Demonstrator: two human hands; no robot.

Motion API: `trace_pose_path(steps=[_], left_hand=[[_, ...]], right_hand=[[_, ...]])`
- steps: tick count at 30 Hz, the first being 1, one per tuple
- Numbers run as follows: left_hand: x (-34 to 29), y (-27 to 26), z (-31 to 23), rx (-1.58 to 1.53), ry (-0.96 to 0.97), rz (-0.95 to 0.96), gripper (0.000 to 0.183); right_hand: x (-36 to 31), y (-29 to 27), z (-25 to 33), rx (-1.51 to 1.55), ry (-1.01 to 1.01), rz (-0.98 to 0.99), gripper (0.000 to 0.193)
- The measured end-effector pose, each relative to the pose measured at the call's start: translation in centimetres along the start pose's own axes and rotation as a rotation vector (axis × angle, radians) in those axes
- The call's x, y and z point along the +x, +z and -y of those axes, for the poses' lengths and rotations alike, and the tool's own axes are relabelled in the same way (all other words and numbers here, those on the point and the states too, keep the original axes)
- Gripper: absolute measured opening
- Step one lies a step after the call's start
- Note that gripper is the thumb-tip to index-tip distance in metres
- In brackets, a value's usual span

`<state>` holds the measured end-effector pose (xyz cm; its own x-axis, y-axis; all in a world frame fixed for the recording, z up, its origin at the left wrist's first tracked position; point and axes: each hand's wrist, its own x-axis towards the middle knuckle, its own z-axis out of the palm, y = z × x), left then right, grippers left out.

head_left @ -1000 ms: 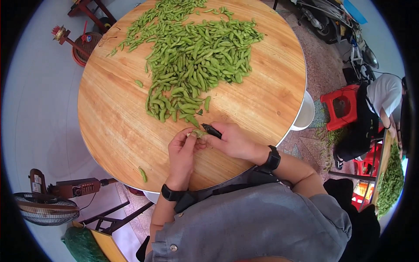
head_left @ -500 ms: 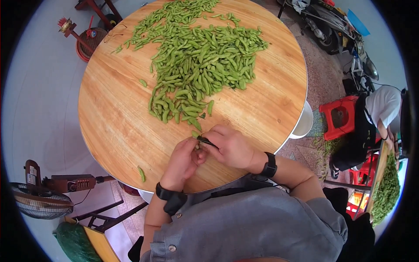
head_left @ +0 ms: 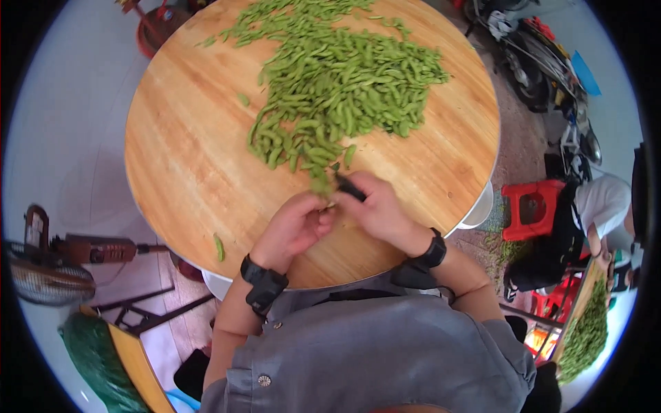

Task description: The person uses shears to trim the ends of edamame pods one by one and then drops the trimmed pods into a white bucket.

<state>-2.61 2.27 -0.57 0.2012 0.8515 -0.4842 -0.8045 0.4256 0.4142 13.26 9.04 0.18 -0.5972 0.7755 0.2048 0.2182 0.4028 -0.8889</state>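
A large heap of green edamame pods lies on the round wooden table, trailing toward me in a narrow tip. My left hand is closed, its thumb and forefinger pinching a blurred green edamame pod just short of that tip. Close beside it, my right hand grips a small black tool; its working end is too blurred to tell its kind. One loose pod lies near the table's front left edge. Both wrists wear black straps.
At the right, a red stool stands near a person working by another green heap. A white bucket sits below the table's right edge. To the left is a fan; a motorbike stands far right.
My hands have drawn slightly apart and moved toward the heap's near tip. The black tool has come away from the pod in my left fingers. The whole view has shifted a little.
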Motion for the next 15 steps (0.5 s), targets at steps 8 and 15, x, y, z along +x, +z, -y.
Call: trace_pose_path(steps=[8,15], left_hand=[[0.2,-1.4,-0.8,-0.096,0.011,0.011,0.014],[0.2,-0.9,-0.4,-0.139,-0.001,0.046,0.019]], right_hand=[[1.0,-2.6,-0.5,-0.18,0.148,0.122,0.027],[5.3,-2.1,-4.1,-0.622,0.088,-0.055,0.031]])
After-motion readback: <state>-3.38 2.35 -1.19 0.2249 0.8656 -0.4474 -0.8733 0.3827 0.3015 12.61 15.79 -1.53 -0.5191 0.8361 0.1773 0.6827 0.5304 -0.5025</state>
